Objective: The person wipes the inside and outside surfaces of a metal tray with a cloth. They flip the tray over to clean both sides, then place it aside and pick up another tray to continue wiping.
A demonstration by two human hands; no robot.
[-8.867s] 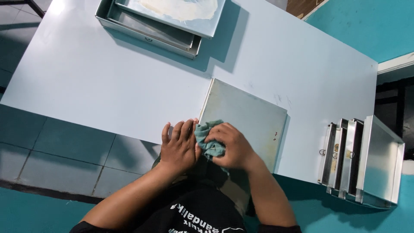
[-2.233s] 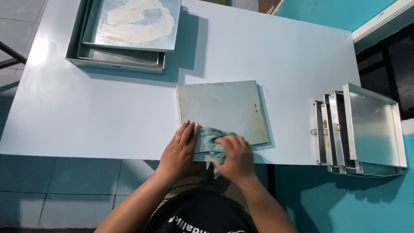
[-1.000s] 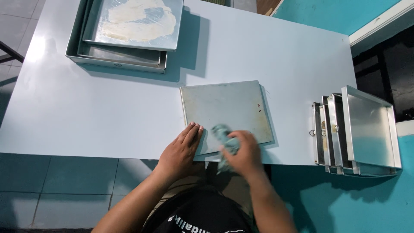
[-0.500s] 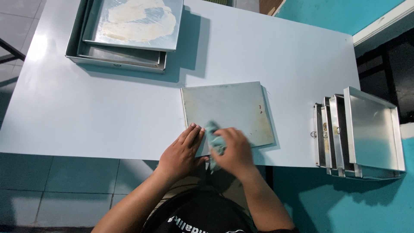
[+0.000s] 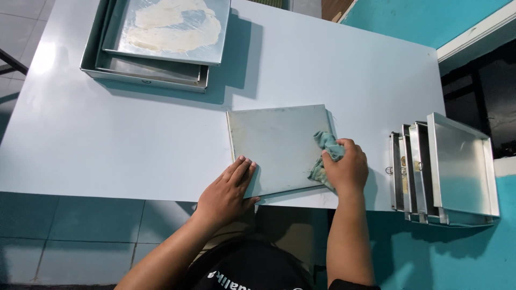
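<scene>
The flat metal tray [image 5: 277, 147] is pinned at its near-left corner by the open left hand [image 5: 228, 190]; the green cloth [image 5: 324, 156] is gripped by the right hand [image 5: 346, 169] at the tray's right edge

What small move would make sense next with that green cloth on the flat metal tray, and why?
Probably sweep the crumpled green cloth left across the flat metal tray. The right hand holds it at the right edge, while the left hand pins the near left corner.
</scene>
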